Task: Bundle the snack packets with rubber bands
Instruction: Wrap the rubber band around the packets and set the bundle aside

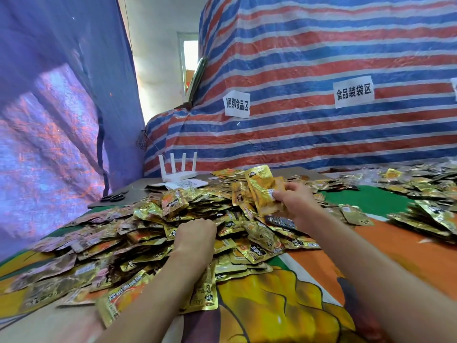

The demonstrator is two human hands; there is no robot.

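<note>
Now the right hand [295, 200] pinches several gold snack packets [259, 186] upright; the left hand [195, 235] lies on the heap [111, 243], fingers hidden, grip unclear.

So there's a big loose heap of small gold foil snack packets [153, 231], glossy with orange and black print. They lie flat and overlap every which way, spreading from just in front of the white router [178, 173] down toward the camera. A fanned handful of packets [259, 186] stands upright above the heap, right of the router, pinched in the right hand [294, 201]. A second pile [432, 214] sits well off to the router's right.
</note>
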